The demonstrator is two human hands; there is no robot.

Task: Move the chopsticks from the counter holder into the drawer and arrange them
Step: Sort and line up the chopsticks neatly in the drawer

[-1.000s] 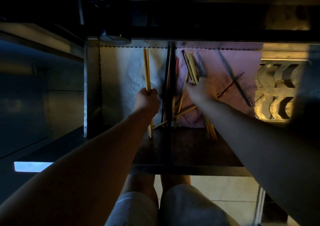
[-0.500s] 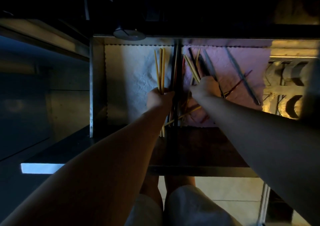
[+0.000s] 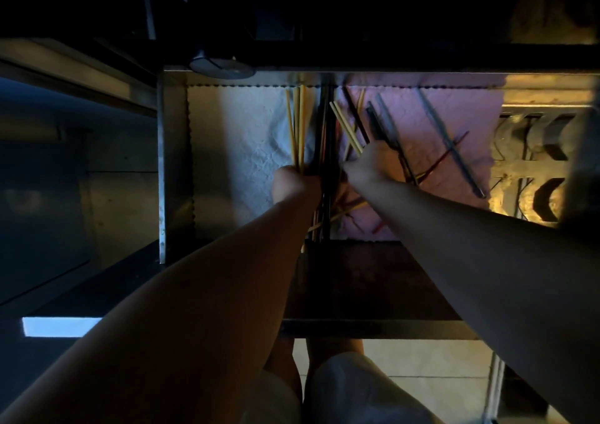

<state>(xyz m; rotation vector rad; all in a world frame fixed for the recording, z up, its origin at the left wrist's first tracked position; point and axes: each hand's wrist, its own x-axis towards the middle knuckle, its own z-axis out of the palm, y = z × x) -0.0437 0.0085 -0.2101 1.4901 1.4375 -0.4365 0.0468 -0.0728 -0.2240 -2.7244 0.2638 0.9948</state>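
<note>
Surroundings: open drawer [image 3: 175,164] lined with a white cloth [image 3: 233,138] on the left and a pink cloth [image 3: 454,112] on the right; dark divider [image 3: 326,125] between them; round dark object [image 3: 220,66] on the counter edge above; metal rack with curved slots [image 3: 539,170] at far right, lit yellow.
In the way: both forearms cross the drawer's near half and hide the lower ends of most sticks; dim light blurs the dark ones.
Left hand [image 3: 293,185]: closed round yellow chopsticks [image 3: 297,125], about three counted, upright over the white cloth's right edge.
Right hand [image 3: 370,165]: closed on a mixed bunch, two yellow sticks [image 3: 345,128] and dark chopsticks [image 3: 380,125] fanning up over the pink cloth.
Loose on pink cloth: one grey chopstick [image 3: 451,141] crossed by one red chopstick [image 3: 444,157]; more lying tangled by the divider, count unclear.
Change since half a second ago: both hands in much the same places, same bunches held; right-hand fan spread slightly wider.
</note>
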